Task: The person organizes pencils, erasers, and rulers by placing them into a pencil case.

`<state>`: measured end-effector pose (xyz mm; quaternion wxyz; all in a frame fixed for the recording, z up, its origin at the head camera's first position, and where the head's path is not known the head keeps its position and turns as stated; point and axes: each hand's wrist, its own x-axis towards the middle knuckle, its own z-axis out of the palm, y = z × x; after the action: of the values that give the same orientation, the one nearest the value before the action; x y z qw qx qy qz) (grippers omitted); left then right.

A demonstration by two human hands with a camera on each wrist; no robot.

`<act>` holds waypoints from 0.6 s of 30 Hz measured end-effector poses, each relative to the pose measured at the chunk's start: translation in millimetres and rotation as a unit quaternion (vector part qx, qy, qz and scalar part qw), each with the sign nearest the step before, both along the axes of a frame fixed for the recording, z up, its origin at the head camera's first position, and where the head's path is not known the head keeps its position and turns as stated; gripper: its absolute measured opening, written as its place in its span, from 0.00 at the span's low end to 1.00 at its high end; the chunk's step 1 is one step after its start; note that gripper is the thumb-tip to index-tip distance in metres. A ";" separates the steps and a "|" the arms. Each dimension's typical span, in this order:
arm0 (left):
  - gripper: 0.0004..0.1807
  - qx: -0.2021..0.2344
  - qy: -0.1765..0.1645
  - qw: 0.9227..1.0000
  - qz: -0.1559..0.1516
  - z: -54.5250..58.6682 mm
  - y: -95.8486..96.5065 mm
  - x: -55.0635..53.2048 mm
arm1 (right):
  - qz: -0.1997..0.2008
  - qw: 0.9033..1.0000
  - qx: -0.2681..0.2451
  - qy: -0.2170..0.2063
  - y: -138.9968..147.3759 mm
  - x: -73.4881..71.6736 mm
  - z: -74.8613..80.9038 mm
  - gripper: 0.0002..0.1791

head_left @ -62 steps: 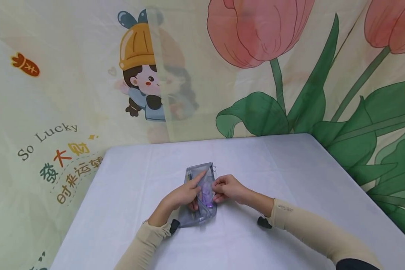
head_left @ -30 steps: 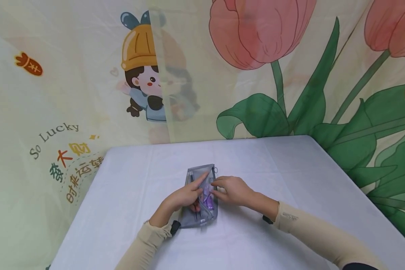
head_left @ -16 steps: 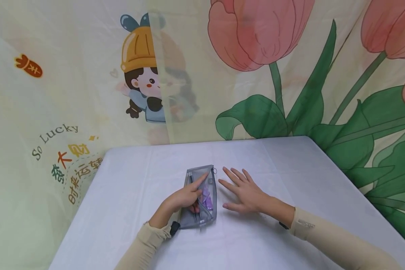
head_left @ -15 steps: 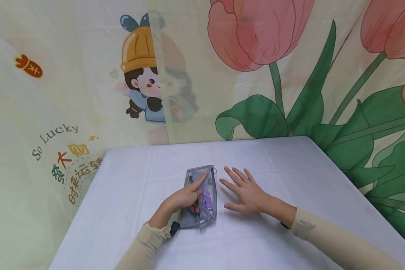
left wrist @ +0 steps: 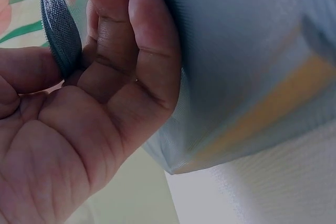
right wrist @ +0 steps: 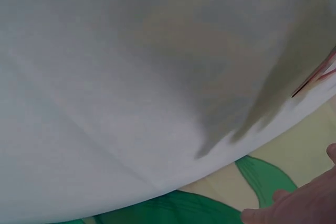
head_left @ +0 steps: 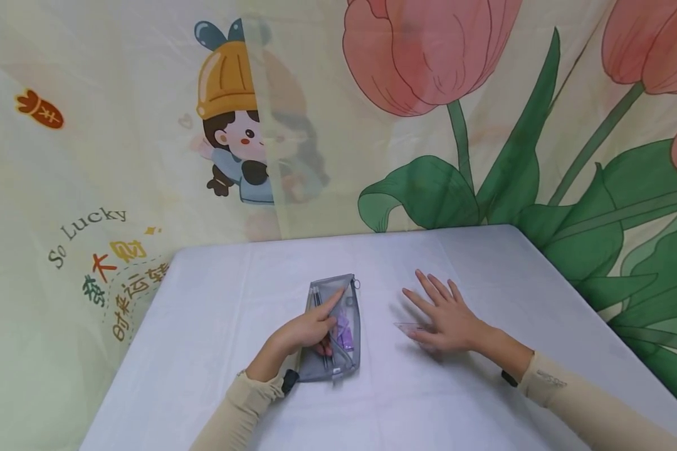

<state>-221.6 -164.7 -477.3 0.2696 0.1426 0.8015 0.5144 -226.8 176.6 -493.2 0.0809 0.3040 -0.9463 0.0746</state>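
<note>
My left hand (head_left: 307, 329) grips a grey mesh pencil case (head_left: 350, 363) by its zipped edge (left wrist: 63, 35), pinched between thumb and fingers in the left wrist view. Inside the mesh show slim pens (head_left: 317, 294), a purple item (head_left: 345, 332) and, in the left wrist view, a blurred yellow-orange strip (left wrist: 268, 108). To the right of the case my right hand (head_left: 451, 319) has its fingers spread. A clear, flat, pointed piece with pinkish marks (head_left: 406, 327) shows partly under its thumb; the rest is hidden. Whether hand and piece touch, I cannot tell.
A white cloth (head_left: 231, 300) covers the table. Behind it hangs a printed curtain (head_left: 327, 175) with tulips and a cartoon figure. A small ring (head_left: 356, 284) hangs at the case's far right corner.
The right hand has drawn away from the pencil case to the right, its fingers going from bent to spread. The clear piece has come into view under it. The left hand keeps its place.
</note>
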 end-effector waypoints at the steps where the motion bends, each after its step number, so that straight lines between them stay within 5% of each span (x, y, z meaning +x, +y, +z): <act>1: 0.37 0.001 0.001 1.000 -0.001 -0.2 0.1 -0.2 | -0.003 1.000 0.000 0.000 3.2 -0.2 0.7 0.47; 18: 0.37 -0.005 0.001 1.000 0.001 -1.1 0.6 -0.7 | 0.012 0.999 -0.018 -0.041 22.2 2.5 -3.9 0.57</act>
<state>-222.3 -164.1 -478.4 0.2691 0.1410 0.8046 0.5101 -224.3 198.8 -497.2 0.0464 0.3105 -0.9436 0.1050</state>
